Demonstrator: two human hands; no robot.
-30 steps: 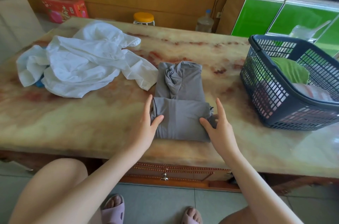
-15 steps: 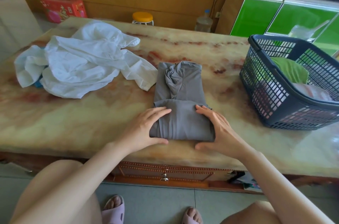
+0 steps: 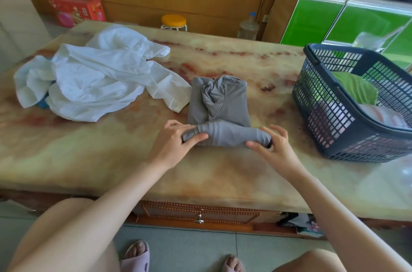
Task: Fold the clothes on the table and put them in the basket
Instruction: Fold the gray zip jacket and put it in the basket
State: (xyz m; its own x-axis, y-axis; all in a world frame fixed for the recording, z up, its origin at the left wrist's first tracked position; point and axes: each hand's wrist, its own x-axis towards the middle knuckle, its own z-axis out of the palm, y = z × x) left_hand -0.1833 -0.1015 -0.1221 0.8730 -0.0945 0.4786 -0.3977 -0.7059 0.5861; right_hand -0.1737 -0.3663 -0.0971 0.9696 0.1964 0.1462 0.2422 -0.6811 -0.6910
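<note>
A grey garment (image 3: 219, 102) lies folded in the middle of the marble table (image 3: 89, 156), its near end rolled into a thick tube. My left hand (image 3: 176, 144) grips the left end of that roll, thumb in front and fingers over the top. My right hand (image 3: 273, 144) grips the right end the same way. A crumpled white garment (image 3: 95, 75) lies spread on the table's left part, one sleeve reaching toward the grey one. The dark blue basket (image 3: 347, 140) stands at the right edge with a green folded piece (image 3: 354, 89) and a pinkish one inside.
Beyond the table are a red box (image 3: 75, 10), a yellow-topped stool (image 3: 174, 22), a water bottle (image 3: 248, 27) and green cabinet doors (image 3: 334, 24). A drawer with a knob (image 3: 198, 219) sits under the near edge. My knees and slippered feet show below.
Both hands went from flanking the folded grey garment to pressing its near part, and now they hold its near end rolled up and moved away from me.
</note>
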